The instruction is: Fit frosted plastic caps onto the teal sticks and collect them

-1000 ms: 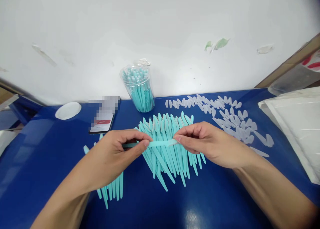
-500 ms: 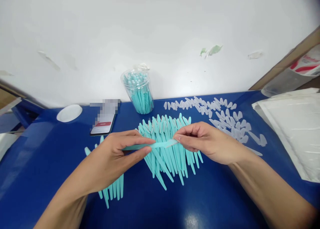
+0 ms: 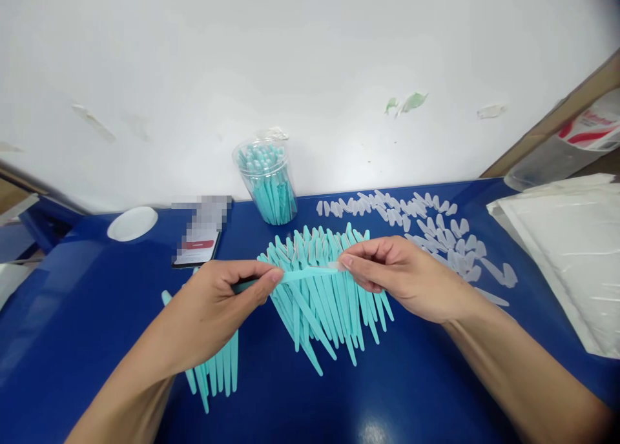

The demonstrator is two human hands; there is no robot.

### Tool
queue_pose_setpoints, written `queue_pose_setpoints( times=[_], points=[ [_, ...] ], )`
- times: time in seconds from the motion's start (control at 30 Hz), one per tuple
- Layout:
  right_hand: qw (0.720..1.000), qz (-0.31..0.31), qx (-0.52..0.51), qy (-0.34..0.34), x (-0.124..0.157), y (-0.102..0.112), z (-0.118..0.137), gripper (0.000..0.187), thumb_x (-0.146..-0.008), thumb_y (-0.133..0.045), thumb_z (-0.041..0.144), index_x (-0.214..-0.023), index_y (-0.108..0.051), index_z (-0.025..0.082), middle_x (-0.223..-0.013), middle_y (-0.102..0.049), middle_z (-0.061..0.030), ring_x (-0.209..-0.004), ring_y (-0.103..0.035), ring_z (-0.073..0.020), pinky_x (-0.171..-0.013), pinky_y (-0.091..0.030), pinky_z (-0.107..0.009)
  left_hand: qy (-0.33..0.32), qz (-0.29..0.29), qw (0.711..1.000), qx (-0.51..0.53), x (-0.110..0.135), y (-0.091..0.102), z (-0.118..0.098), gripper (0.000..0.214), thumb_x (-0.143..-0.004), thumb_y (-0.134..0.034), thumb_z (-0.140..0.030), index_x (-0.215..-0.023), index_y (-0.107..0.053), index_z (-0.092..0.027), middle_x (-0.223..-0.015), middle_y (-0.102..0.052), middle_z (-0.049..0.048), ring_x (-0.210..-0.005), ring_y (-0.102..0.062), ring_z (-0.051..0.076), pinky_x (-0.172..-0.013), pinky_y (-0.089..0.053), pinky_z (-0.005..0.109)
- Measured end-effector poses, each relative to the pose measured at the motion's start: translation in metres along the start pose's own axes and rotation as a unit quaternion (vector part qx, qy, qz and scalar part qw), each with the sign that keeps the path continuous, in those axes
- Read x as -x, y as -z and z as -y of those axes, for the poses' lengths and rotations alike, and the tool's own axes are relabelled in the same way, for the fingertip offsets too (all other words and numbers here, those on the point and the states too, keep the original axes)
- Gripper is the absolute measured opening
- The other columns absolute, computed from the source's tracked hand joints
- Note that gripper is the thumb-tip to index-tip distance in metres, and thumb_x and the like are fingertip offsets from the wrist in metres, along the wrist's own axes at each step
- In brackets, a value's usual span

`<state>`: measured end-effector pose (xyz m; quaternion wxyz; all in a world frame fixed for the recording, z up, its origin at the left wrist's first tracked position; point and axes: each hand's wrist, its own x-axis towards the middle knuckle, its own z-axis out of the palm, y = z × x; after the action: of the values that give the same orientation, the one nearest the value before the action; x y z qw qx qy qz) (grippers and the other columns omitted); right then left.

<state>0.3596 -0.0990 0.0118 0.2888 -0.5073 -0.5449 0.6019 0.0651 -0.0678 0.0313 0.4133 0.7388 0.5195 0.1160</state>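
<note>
1 teal stick [image 3: 303, 275] is hovering above the teal pile [image 3: 334, 312], the left hand [image 3: 227, 299] pinching it closed-fingered, the right hand [image 3: 392, 273] pinching a translucent piece [image 3: 333, 265] by its right end; with only fingertips gripping, skewed pressure could be making either slip

We list: turquoise sticks [image 3: 333, 295], dozens; translucent caps [image 3: 458, 261], dozens; tub [image 3: 266, 171], phone [image 3: 201, 253], dish [image 3: 132, 224], bottle [image 3: 552, 148], white package [image 3: 566, 257], one each.

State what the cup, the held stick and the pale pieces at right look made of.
Cup: probably hard clear plastic, glossy; sticks show through its wall.
Held stick: likely turquoise plastic, smooth and evenly coloured.
Pale pieces: probably frosted plastic; hazy, half see-through.
</note>
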Motion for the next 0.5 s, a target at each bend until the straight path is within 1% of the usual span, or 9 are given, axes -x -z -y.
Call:
queue_pose_setpoints(
  times=[0.1, 0.17, 0.23, 0.37, 0.43, 0.5],
  points=[
    [1.0, -0.002, 0.014, -0.009, 0.0, -0.003, 0.0, 0.039, -0.101, -0.064, 0.058, -0.088, -0.069, 0.022, -0.068, -0.042, 0.0038, -0.062, -0.03, -0.0133, -0.057, -0.025, -0.03, 0.031, 0.008, 0.999, 0.016, 0.0, -0.003, -0.002, 0.045, -0.098, -0.061, -0.066, -0.089, -0.071, -0.024, -0.072, -0.039, -0.0019, -0.063, -0.03, 0.014, -0.053, -0.026, 0.026],
    [1.0, 0.002, 0.02, -0.007, 0.0, -0.005, 0.0, 0.038, -0.1, -0.065, 0.059, -0.088, -0.069, 0.022, -0.069, -0.041, 0.0041, -0.062, -0.031, -0.013, -0.057, -0.028, -0.03, 0.046, 0.019, 0.998, 0.032, 0.001, -0.007, -0.006, 0.043, -0.096, -0.063, -0.065, -0.086, -0.069, -0.023, -0.069, -0.036, -0.0026, -0.062, -0.027, 0.014, -0.052, -0.024, 0.026],
    [1.0, 0.005, 0.023, -0.008, 0.001, -0.008, -0.001, 0.037, -0.1, -0.065, 0.058, -0.089, -0.069, 0.023, -0.069, -0.04, 0.0043, -0.062, -0.033, -0.0129, -0.058, -0.03, -0.03, 0.048, 0.023, 0.997, 0.052, 0.001, -0.013, -0.011, 0.04, -0.095, -0.066, -0.06, -0.082, -0.068, -0.023, -0.068, -0.034, -0.003, -0.061, -0.026, 0.013, -0.051, -0.023, 0.025],
    [0.999, -0.006, 0.033, -0.014, 0.0, -0.011, -0.002, 0.035, -0.099, -0.067, 0.056, -0.089, -0.069, 0.022, -0.071, -0.041, 0.0039, -0.061, -0.032, -0.0124, -0.055, -0.03, -0.029, 0.024, 0.021, 0.998, 0.063, 0.0, -0.024, -0.017, 0.034, -0.097, -0.064, -0.053, -0.086, -0.072, -0.022, -0.069, -0.042, -0.0023, -0.062, -0.031, 0.013, -0.053, -0.028, 0.024],
    [0.999, -0.003, 0.037, -0.013, 0.0, -0.013, -0.001, 0.035, -0.098, -0.068, 0.056, -0.087, -0.068, 0.022, -0.071, -0.04, 0.0037, -0.061, -0.032, -0.0123, -0.054, -0.029, -0.029, -0.001, 0.031, 0.999, 0.045, -0.002, -0.026, -0.018, 0.036, -0.101, -0.059, -0.052, -0.087, -0.073, -0.022, -0.072, -0.05, -0.001, -0.065, -0.04, 0.014, -0.055, -0.034, 0.024],
    [0.999, 0.007, 0.041, -0.013, 0.001, -0.016, 0.0, 0.035, -0.098, -0.068, 0.056, -0.089, -0.07, 0.023, -0.07, -0.039, 0.0038, -0.06, -0.031, -0.0124, -0.054, -0.028, -0.028, -0.042, 0.043, 0.998, 0.014, -0.003, -0.023, -0.02, 0.038, -0.104, -0.055, -0.05, -0.087, -0.074, -0.022, -0.076, -0.059, 0.0004, -0.07, -0.048, 0.016, -0.06, -0.041, 0.024]
  ],
)
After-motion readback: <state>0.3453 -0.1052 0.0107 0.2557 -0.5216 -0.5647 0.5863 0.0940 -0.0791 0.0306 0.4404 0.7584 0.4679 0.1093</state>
